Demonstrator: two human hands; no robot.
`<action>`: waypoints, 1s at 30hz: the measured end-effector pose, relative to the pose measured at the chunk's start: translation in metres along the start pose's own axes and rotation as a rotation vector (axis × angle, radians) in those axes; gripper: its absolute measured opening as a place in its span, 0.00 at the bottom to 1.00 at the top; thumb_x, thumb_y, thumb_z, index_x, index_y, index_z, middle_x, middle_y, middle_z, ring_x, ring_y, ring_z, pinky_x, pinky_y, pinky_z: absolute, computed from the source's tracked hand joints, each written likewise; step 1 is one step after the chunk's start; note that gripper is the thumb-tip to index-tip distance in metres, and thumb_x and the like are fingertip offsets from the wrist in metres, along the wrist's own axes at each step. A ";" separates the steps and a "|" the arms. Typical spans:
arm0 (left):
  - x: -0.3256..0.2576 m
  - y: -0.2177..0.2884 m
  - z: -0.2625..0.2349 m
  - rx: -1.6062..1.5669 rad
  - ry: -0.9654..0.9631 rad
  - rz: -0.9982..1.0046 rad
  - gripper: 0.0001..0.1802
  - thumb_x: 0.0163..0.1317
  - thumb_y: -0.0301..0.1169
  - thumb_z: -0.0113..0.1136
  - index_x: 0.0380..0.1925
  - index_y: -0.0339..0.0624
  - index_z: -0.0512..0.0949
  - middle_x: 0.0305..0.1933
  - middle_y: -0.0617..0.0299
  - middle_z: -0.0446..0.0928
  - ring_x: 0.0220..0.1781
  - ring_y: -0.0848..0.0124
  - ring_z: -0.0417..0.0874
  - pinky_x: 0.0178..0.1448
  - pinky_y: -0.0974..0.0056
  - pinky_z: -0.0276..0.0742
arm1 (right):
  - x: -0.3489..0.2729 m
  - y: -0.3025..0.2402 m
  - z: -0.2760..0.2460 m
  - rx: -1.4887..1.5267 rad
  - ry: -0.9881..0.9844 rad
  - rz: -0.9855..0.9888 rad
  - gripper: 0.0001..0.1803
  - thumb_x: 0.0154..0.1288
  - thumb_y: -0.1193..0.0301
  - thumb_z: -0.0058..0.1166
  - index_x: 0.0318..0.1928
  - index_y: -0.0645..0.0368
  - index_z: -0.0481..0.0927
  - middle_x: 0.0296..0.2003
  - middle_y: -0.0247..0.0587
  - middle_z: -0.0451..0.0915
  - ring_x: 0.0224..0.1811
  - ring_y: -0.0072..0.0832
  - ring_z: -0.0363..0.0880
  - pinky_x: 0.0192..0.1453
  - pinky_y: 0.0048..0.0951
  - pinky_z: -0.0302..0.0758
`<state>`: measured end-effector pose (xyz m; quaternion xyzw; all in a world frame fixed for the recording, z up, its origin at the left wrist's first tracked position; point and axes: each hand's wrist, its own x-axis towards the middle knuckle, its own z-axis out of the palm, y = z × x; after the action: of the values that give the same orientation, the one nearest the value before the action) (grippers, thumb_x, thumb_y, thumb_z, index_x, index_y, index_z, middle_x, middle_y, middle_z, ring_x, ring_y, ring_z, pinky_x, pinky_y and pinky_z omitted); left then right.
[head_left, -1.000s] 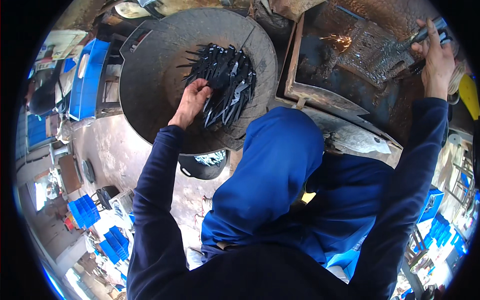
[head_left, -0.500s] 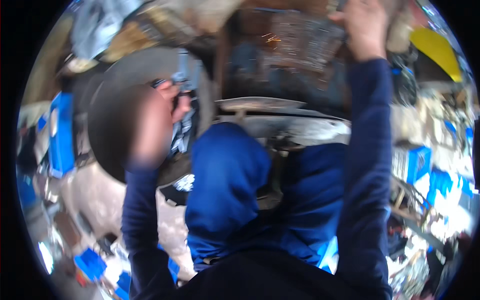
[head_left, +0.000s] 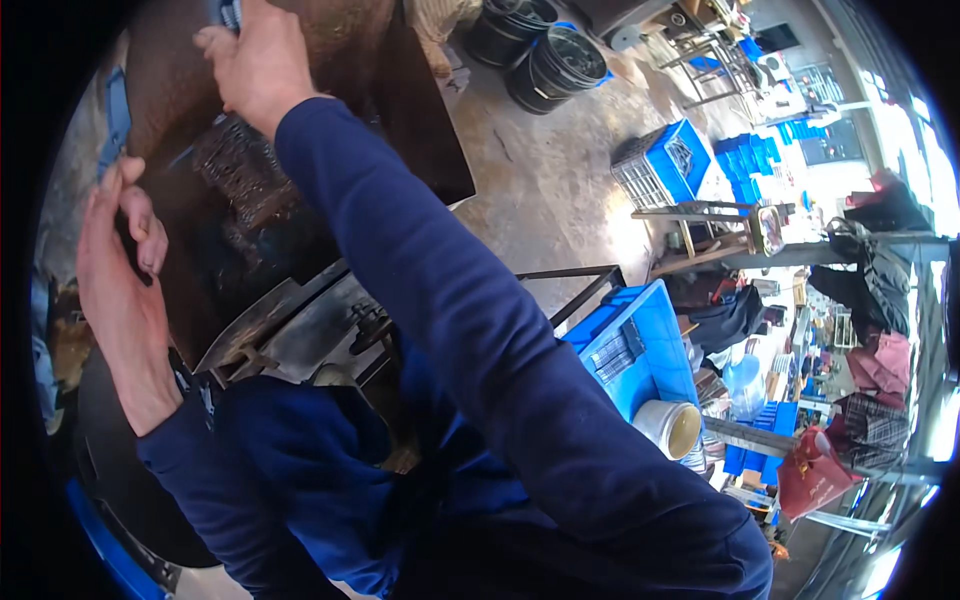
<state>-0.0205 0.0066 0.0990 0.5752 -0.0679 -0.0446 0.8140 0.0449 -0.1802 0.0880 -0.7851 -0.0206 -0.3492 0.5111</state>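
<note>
My left hand is closed at the fingertips on a long, flat blue-grey piece with a small hole. It is at the left side of a dark, rust-stained metal box. Farther up, over that box, my right hand is closed round a ridged, grey-blue object. The top edge of the picture cuts that object off, so its kind does not show. Below both hands, a worn metal plate lies along the box's near edge, in front of my knees.
Left of my legs is a round black surface. On my right stand a blue bin with a white bucket in it, and a frame-like stand. Black buckets and a blue-lined crate are farther off.
The view has swung to the right, bringing the bins and buckets in. My left hand has left the round black surface for the box's side. Sparks over the box no longer show.
</note>
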 end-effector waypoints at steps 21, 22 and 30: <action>0.025 -0.054 0.022 -0.022 0.290 0.085 0.11 0.67 0.31 0.56 0.46 0.40 0.81 0.23 0.71 0.72 0.20 0.85 0.63 0.24 0.76 0.56 | 0.008 -0.019 -0.021 0.171 -0.211 0.201 0.13 0.72 0.64 0.54 0.44 0.63 0.76 0.28 0.38 0.81 0.19 0.22 0.75 0.20 0.26 0.73; 0.023 -0.060 0.010 -0.065 0.290 0.053 0.11 0.67 0.31 0.56 0.45 0.41 0.82 0.23 0.71 0.73 0.20 0.86 0.63 0.24 0.77 0.56 | 0.004 -0.013 -0.009 0.142 -0.210 0.185 0.13 0.72 0.64 0.54 0.45 0.62 0.76 0.28 0.35 0.80 0.17 0.18 0.72 0.17 0.23 0.71; 0.024 -0.055 0.010 -0.102 0.353 0.116 0.10 0.68 0.32 0.57 0.42 0.38 0.82 0.21 0.72 0.68 0.19 0.83 0.61 0.21 0.75 0.53 | 0.006 -0.006 -0.003 0.279 -0.216 0.140 0.15 0.72 0.63 0.55 0.47 0.64 0.76 0.32 0.37 0.80 0.21 0.19 0.74 0.17 0.21 0.72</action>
<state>0.0021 -0.0248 0.0523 0.5274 0.0454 0.1008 0.8424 0.0457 -0.1818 0.0969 -0.7390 -0.0689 -0.2204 0.6328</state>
